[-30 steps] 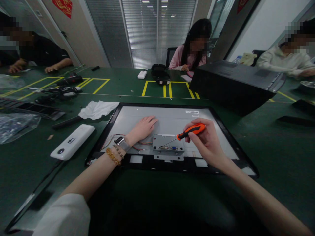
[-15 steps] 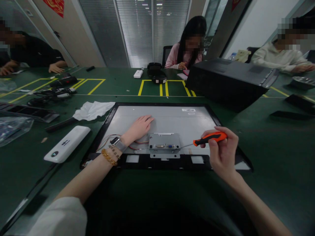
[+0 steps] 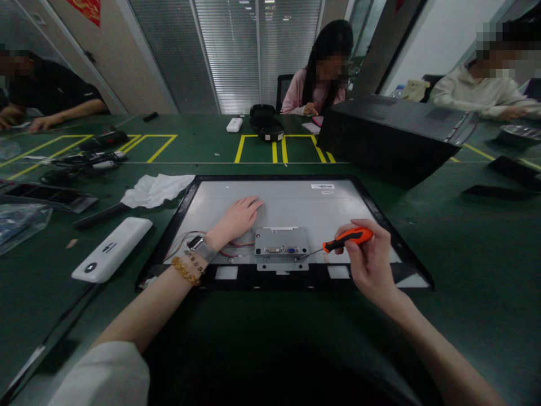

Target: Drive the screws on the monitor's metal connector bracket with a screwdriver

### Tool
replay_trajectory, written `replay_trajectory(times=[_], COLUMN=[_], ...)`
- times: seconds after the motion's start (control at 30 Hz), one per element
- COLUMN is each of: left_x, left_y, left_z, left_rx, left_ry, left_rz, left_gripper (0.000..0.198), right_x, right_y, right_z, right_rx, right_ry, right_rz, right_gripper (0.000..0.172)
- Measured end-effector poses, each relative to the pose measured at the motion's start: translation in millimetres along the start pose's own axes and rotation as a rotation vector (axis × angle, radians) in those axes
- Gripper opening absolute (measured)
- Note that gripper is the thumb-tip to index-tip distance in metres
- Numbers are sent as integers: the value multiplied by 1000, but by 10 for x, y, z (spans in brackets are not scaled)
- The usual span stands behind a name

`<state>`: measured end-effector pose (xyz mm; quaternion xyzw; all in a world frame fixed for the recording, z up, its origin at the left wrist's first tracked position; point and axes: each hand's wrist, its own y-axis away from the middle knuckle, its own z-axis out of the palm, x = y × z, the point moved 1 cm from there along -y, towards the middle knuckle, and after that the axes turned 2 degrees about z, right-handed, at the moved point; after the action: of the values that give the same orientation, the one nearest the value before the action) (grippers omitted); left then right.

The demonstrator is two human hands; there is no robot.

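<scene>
A monitor panel [image 3: 287, 197] with a black frame lies on the table, its grey metal back facing up. On its near middle sits a metal bracket box [image 3: 281, 239] with two video ports. My right hand [image 3: 372, 259] is closed around an orange and black screwdriver [image 3: 350, 238]. The screwdriver's shaft points left, and its tip is at the lower right edge of the box; whether it sits in a screw cannot be told. My left hand [image 3: 239, 219] rests flat on the metal back, left of the box, fingers stretched out. Thin wires [image 3: 236, 245] run into the box's left side.
A white power bank [image 3: 112, 249] with a cable lies at the left, near crumpled white tissue [image 3: 158, 190]. Tangled black cables [image 3: 91, 163] lie farther left. A large black case [image 3: 389, 135] stands at back right. Several people sit around the green table [image 3: 262, 321].
My right hand has shifted left with the screwdriver, whose tip has moved slightly left and down along the box's edge. My left hand stays in place on the metal back.
</scene>
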<state>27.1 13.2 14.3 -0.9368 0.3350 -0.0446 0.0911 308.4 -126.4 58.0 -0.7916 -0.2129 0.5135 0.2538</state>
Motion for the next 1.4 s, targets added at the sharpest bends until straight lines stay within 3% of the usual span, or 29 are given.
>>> replay_trajectory(times=[0.4,0.63,0.87,1.03,1.2,1.4], left_x=[12,10,1,16,23,19], left_y=[1,2,-2,-1,0,1], left_z=[-23,-18,3,-10,-28,-22], left_rx=[-5,-3,-2,-4,-8,2], left_ry=[-4,-8,10,1,-3,-13], left_rz=[-3,-2,-3,-10,-3,-12], left_gripper=[41,40,41,41,40,40], right_x=[24,-24,-239,-213,-215,-122], right_y=[23,42,-13,12,-151,-313], right_z=[-1,-5,49,45,14,99], right_rx=[-55,-110,-295,-161,-102,-122], right_ry=[9,137,274,151,-93,-85], right_rz=[-6,-54,-137,-41,109,19], right_gripper=[46,48,43,47,23,19])
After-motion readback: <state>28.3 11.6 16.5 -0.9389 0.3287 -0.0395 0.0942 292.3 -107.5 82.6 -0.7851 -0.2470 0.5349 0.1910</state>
